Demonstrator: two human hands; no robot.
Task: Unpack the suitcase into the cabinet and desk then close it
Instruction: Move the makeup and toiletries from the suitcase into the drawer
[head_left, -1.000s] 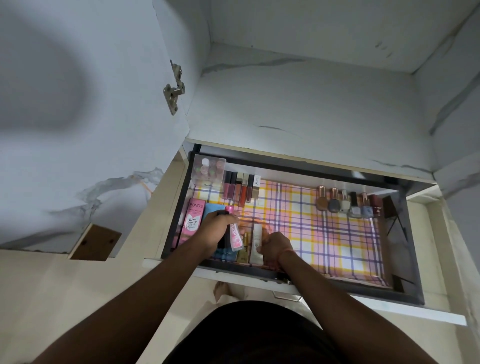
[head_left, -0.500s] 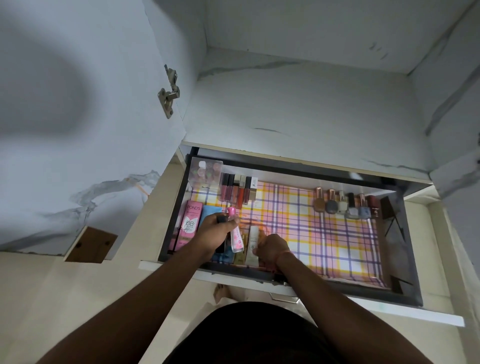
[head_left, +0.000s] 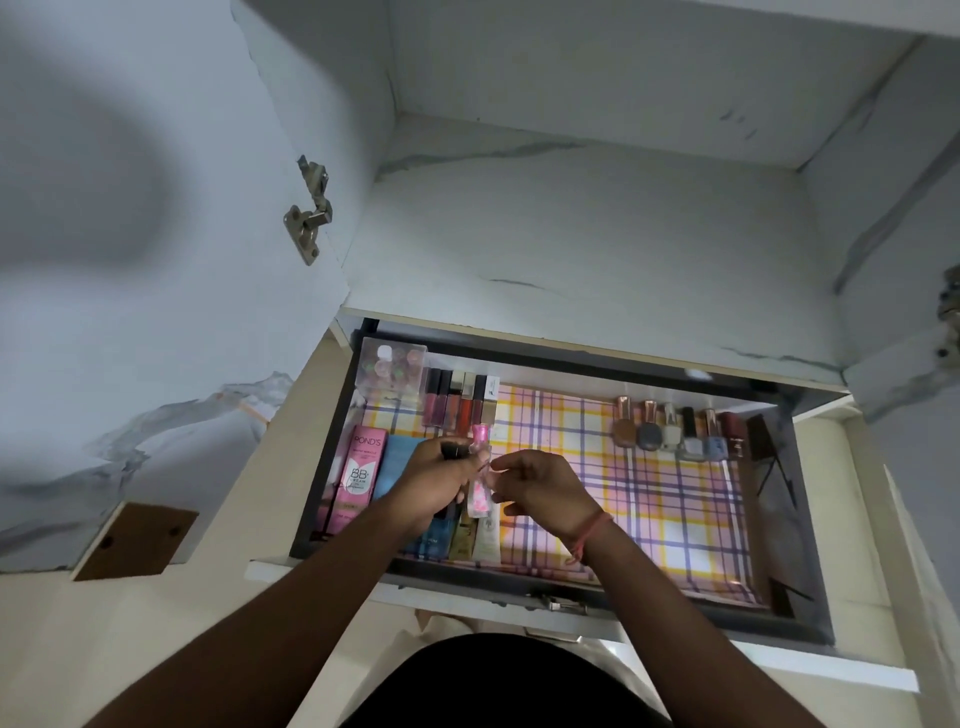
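An open drawer (head_left: 800, 519) lined with plaid paper holds cosmetics. My left hand (head_left: 436, 480) grips a pink tube (head_left: 479, 493) and a dark stick (head_left: 453, 451) above the drawer's left part. My right hand (head_left: 540, 486) is just right of the tube, its fingertips at the tube's side; whether it pinches the tube is unclear. Below the hands lie a blue tube, a gold tube (head_left: 464, 540) and a white tube (head_left: 488, 538). A pink Pond's BB cream box (head_left: 358, 473) and a blue box (head_left: 397, 462) lie at the left. The suitcase is out of sight.
Lip glosses (head_left: 457, 402) and a clear palette box (head_left: 392, 371) stand at the drawer's back left. Nail polish bottles (head_left: 670, 428) line the back right. The cabinet shelf (head_left: 597, 244) above the drawer is bare. An open cabinet door with a hinge (head_left: 309, 213) stands at the left.
My right hand lifted off the tubes lying in the drawer and came up to the pink tube. My left hand raised its items slightly.
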